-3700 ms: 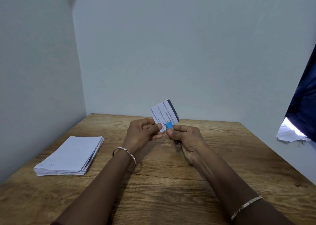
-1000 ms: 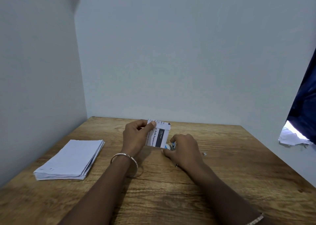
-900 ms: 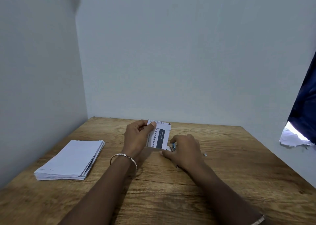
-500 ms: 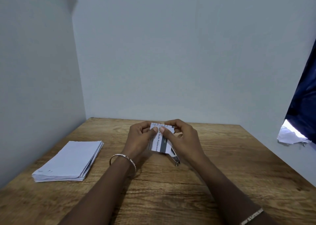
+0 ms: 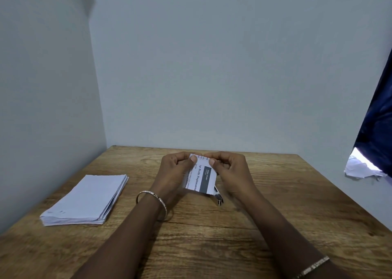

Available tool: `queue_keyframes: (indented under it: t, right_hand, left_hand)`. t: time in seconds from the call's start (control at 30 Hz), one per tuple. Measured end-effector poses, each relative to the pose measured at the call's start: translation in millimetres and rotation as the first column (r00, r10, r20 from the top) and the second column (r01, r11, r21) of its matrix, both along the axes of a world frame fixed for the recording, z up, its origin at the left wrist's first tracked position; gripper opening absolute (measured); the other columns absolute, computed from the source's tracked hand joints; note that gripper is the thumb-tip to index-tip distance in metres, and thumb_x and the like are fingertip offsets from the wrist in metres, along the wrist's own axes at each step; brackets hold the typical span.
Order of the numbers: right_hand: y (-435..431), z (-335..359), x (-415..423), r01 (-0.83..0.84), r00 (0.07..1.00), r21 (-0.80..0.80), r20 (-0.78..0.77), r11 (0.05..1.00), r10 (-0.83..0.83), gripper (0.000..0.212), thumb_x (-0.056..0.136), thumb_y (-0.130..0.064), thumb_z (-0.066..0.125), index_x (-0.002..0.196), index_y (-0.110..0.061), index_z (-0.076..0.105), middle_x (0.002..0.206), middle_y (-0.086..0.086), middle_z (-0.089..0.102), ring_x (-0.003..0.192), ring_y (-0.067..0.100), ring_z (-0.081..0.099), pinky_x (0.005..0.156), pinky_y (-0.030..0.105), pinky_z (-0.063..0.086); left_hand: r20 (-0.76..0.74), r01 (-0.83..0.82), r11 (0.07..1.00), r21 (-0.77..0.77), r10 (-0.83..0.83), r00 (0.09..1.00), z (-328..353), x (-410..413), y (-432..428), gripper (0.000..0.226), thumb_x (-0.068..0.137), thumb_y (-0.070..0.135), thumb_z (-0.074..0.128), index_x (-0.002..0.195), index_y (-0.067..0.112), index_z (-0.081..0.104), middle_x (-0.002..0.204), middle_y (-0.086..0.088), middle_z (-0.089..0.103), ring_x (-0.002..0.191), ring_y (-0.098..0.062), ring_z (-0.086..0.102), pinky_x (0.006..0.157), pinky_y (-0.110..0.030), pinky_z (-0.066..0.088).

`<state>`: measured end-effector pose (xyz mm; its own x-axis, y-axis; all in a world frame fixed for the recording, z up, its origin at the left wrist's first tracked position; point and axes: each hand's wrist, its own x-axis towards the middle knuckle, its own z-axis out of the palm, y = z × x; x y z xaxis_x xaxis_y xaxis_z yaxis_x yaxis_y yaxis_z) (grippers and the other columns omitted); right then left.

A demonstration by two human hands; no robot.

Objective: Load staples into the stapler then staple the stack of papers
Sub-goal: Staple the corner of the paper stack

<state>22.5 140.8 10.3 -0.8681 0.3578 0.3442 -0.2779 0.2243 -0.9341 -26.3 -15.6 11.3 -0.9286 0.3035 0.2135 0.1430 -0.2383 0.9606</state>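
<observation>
Papers (image 5: pixel 200 176): small printed bundle held just above mid-table (image 5: pixel 233 236), top corners pinched by left hand (image 5: pixel 174 172) and right hand (image 5: pixel 230 170); long axis runs away from the wearer, print reading sideways. Stapler (image 5: pixel 218 196): metal end showing under the bundle's lower right corner, pointing toward the wearer and right. Stack (image 5: pixel 87 196): loose sheets lying flat at table's left, long axis away from the wearer.

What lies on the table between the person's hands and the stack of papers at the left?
Nothing visible: bare wooden table separates the left hand from the stack of papers. Both hands, left and right hand, pinch a printed paper, with a metal stapler below it.
</observation>
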Motion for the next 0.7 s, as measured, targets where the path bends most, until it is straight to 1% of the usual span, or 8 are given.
queue_keyframes:
  t: [0.07,0.13,0.23,0.33,0.43,0.5,0.6,0.7]
  right_hand:
    - [2,0,0,-0.006,1.0,-0.009,-0.009,1.0,0.006,0.015,0.094,-0.007,0.067,0.101,-0.011,0.079,0.093,0.003,0.082,0.086,0.013,0.078,0.072,0.031,0.061]
    - [3,0,-1,-0.009,1.0,-0.008,-0.015,1.0,0.009,0.017,0.094,-0.006,0.065,0.101,-0.014,0.08,0.094,0.0,0.082,0.089,0.011,0.077,0.074,0.029,0.061]
    - [4,0,-3,-0.012,1.0,-0.006,-0.023,1.0,0.012,0.02,0.094,-0.005,0.065,0.101,-0.016,0.08,0.097,0.001,0.081,0.094,0.015,0.077,0.078,0.032,0.061]
    - [4,1,-2,0.006,0.998,0.01,-0.061,1.0,-0.006,0.023,0.091,-0.004,0.069,0.104,-0.02,0.078,0.097,0.004,0.079,0.098,0.019,0.074,0.083,0.034,0.061]
    - [2,6,1,0.066,0.989,0.026,-0.137,0.998,-0.061,0.029,0.085,0.0,0.074,0.104,-0.021,0.078,0.095,0.003,0.078,0.091,0.015,0.075,0.076,0.025,0.061]
    - [-2,9,4,0.15,0.97,0.097,-0.206,0.984,-0.128,0.029,0.083,0.0,0.077,0.106,-0.016,0.077,0.094,-0.001,0.078,0.081,0.008,0.075,0.068,0.018,0.059]
    - [-10,9,10,0.318,0.907,0.355,-0.383,0.879,-0.173,0.019,0.082,-0.003,0.079,0.098,-0.013,0.078,0.088,-0.005,0.075,0.077,0.006,0.072,0.068,0.018,0.058]
    - [-21,3,13,0.326,0.888,0.541,-0.458,0.775,-0.054,0.015,0.08,0.001,0.077,0.088,-0.012,0.078,0.083,-0.001,0.074,0.078,0.009,0.069,0.071,0.02,0.056]
  left_hand:
    - [-0.001,0.0,1.0,-0.009,0.0,1.0,1,-1,0,0.017,0.095,0.012,0.063,0.095,0.0,0.076,0.091,-0.023,0.077,0.079,-0.029,0.073,0.067,-0.034,0.058]
    - [-0.003,0.008,1.0,-0.006,-0.008,1.0,1,0,0,0.018,0.096,0.007,0.06,0.098,-0.002,0.075,0.09,-0.021,0.077,0.073,-0.022,0.074,0.058,-0.026,0.056]
    - [0.007,0.022,1.0,0.007,-0.022,1.0,3,1,0,0.019,0.096,0.003,0.056,0.101,-0.002,0.074,0.091,-0.02,0.078,0.073,-0.021,0.074,0.056,-0.025,0.056]
    - [-0.012,-0.007,1.0,-0.004,0.007,1.0,6,2,0,0.02,0.097,0.002,0.054,0.104,0.002,0.073,0.084,-0.009,0.08,0.071,-0.014,0.074,0.054,-0.02,0.054]
    - [-0.151,-0.197,0.972,-0.127,0.177,0.973,8,-3,-4,0.02,0.098,0.021,0.059,0.102,0.011,0.076,0.089,-0.006,0.078,0.084,-0.018,0.072,0.07,-0.03,0.058]
    - [-0.142,-0.328,0.939,-0.106,0.313,0.939,9,-8,-9,0.025,0.097,0.033,0.058,0.096,0.016,0.076,0.091,-0.003,0.078,0.089,-0.017,0.072,0.078,-0.038,0.057]
    - [-0.05,-0.478,0.878,0.002,0.477,0.877,11,-15,-19,0.03,0.098,0.038,0.056,0.083,0.02,0.075,0.082,0.001,0.079,0.082,-0.012,0.073,0.082,-0.038,0.056]
    - [-0.08,-0.601,0.799,-0.018,0.598,0.798,10,-17,-26,0.036,0.098,0.039,0.053,0.075,0.022,0.073,0.075,0.005,0.077,0.083,-0.011,0.072,0.091,-0.042,0.055]
